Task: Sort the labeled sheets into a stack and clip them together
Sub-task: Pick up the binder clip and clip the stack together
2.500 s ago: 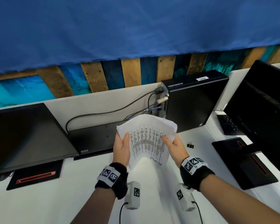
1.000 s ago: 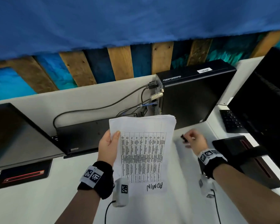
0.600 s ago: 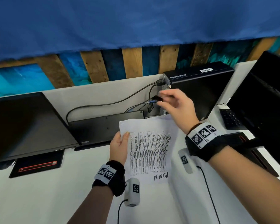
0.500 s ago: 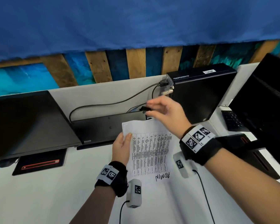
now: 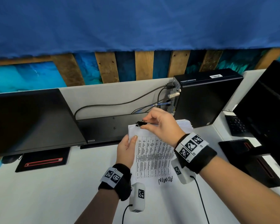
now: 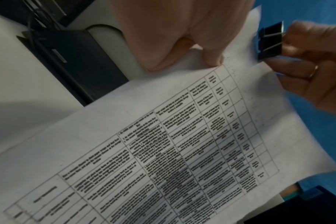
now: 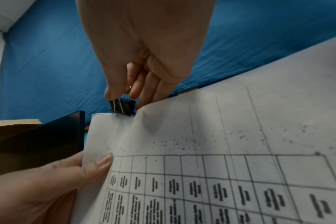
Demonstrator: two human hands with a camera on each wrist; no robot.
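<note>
The stack (image 5: 153, 156) of sheets, top one lettered ADMIN, is held off the desk (image 5: 39, 191) near its middle, in front of the black tower (image 5: 208, 97). Its long axis runs from the person toward the desk's far edge, the lettered end nearest. Judged light, limp and apt to fan or slip; best held by an edge close to the clipping point. The left hand (image 5: 126, 149) grips the left edge near the far corner, thumb on top. The right hand (image 5: 162, 125) pinches the wire handles of a black clip (image 7: 122, 106), which sits at the far edge near the left corner. Whether its mouth has bitten the sheets cannot be told.
</note>
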